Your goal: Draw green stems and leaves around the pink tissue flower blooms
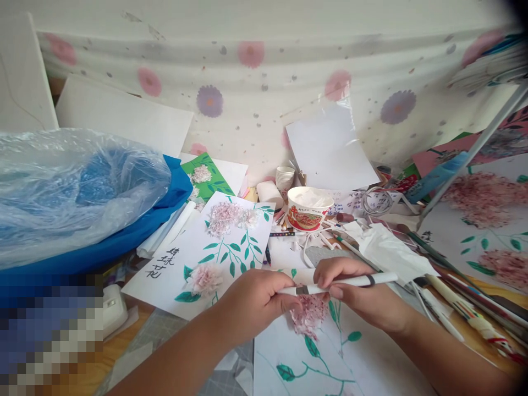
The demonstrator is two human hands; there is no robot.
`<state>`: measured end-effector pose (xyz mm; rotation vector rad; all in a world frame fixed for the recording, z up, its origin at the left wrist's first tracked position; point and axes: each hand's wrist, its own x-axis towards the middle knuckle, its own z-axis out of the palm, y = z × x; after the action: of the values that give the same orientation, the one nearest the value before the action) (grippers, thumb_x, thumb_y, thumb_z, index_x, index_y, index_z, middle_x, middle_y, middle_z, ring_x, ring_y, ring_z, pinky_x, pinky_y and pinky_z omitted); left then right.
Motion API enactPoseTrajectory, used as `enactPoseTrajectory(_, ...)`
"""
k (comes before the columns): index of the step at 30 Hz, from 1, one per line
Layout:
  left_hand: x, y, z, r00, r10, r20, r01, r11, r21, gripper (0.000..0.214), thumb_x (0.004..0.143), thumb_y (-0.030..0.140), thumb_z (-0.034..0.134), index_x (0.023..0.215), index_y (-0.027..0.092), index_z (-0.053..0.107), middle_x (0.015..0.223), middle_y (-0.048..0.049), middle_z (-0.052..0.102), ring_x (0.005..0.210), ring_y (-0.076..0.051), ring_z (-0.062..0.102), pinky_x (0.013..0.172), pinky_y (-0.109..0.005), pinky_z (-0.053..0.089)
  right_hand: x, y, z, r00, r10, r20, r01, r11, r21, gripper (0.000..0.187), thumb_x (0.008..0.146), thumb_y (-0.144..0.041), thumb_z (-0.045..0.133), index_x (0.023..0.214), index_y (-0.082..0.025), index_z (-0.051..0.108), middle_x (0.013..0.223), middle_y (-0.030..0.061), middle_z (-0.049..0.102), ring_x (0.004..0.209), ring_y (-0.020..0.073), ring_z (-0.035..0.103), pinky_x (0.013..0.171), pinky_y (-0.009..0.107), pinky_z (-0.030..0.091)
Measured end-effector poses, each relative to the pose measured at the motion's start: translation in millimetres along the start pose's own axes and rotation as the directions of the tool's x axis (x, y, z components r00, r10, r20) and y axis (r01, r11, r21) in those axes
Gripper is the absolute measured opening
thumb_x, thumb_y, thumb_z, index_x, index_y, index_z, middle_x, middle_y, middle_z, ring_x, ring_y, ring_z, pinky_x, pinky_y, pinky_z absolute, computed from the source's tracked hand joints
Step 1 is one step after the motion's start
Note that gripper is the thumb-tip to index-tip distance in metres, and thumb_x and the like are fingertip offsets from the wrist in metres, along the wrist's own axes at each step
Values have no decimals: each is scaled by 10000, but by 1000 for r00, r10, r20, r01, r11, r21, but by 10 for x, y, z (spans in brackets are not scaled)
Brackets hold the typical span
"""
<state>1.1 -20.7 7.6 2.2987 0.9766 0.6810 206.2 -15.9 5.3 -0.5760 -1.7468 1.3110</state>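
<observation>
My left hand (256,300) and my right hand (355,286) meet over a white sheet (371,363) painted with green leaves and stems. Both grip a white pen-like tool (350,282) held level; the left pinches its near end, the right wraps its middle. Just under the hands sits a pink shredded-paper flower (307,316) on that sheet. A second card (231,247) with two pink paper flowers, green leaves and black writing lies to the left, beyond my left hand.
A red-patterned paper bowl (309,209) and stacked small cups (284,179) stand behind. A blue bag in clear plastic (74,187) fills the left. Crumpled white tissue (391,250), brushes and pens (462,308) lie right. Flower pictures (487,220) lean at far right.
</observation>
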Motion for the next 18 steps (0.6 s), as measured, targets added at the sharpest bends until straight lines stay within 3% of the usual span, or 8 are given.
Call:
enactPoseTrajectory(5,-32,92,33,1000,-2,-19,3,996,90,304,820,365,397,594,164,427,516,57,367,493,-73,361,445,-191,231,-24,-52,66,1000,14,0,-14,997,-81,65,739,-173,568,775,-209,609,747,19,597,700,132,540,619,253,421)
enactPoseTrajectory(11,-47,161,64,997,-49,-63,54,996,67,355,819,388,365,543,171,310,483,60,309,458,-71,315,419,-198,213,-11,-14,108,1000,-17,-14,16,999,-40,31,748,-230,569,752,-209,591,745,16,594,709,134,543,612,255,419)
enactPoseTrajectory(13,-42,151,53,990,-89,-107,94,995,35,349,822,393,352,551,174,323,483,60,321,461,-73,327,422,-198,229,13,26,63,999,19,-37,-20,1000,-5,156,739,-334,568,835,-211,567,757,27,592,668,140,541,582,268,417)
enactPoseTrajectory(16,-45,146,48,948,-201,-247,205,979,-11,339,839,398,302,578,184,340,472,61,332,439,-77,337,412,-200,245,20,65,-1,962,-15,-271,-4,998,-70,416,751,-439,508,1108,-269,379,760,17,585,564,128,514,521,268,400)
enactPoseTrajectory(18,-64,181,67,914,-238,-329,267,963,45,343,842,394,292,572,186,335,451,60,332,417,-81,337,398,-206,233,-4,54,10,906,-153,-396,6,937,-350,538,742,-380,543,1191,-302,256,747,2,569,527,123,477,506,260,374)
